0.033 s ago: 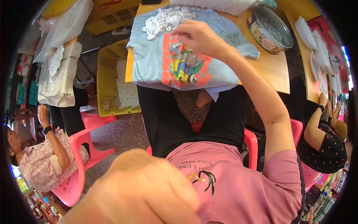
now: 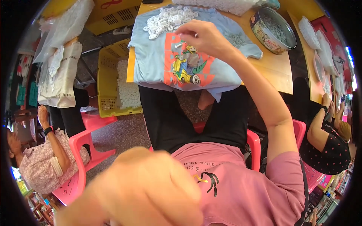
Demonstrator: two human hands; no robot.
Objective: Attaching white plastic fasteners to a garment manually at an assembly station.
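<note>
My left hand (image 2: 143,188) is large and blurred at the lower edge, raised close up with its back showing; the knuckles look bent, but its fingertips are hidden. Over the table, my right hand (image 2: 201,35) hovers above a light blue shirt (image 2: 149,62) with an orange cartoon print. Its fingers are curled, with a tiny pale bit showing between them that I cannot make out. Just beside those fingers lies a white plastic piece with a pin (image 2: 178,45). Beyond it is a pile of small white plastic parts (image 2: 166,22). Small metal screws (image 2: 236,39) lie right of my hand.
A round tin (image 2: 257,32) of metal screws stands on the wooden table (image 2: 277,71). Left of it is a yellow crate (image 2: 107,75) holding white parts. People sit at both sides, one on a pink chair (image 2: 77,169). A bag of white pieces (image 2: 222,4) lies at the back.
My left hand has shifted slightly within its blur. My right hand's fingers have moved a little, so a tiny pale bit shows more plainly between them.
</note>
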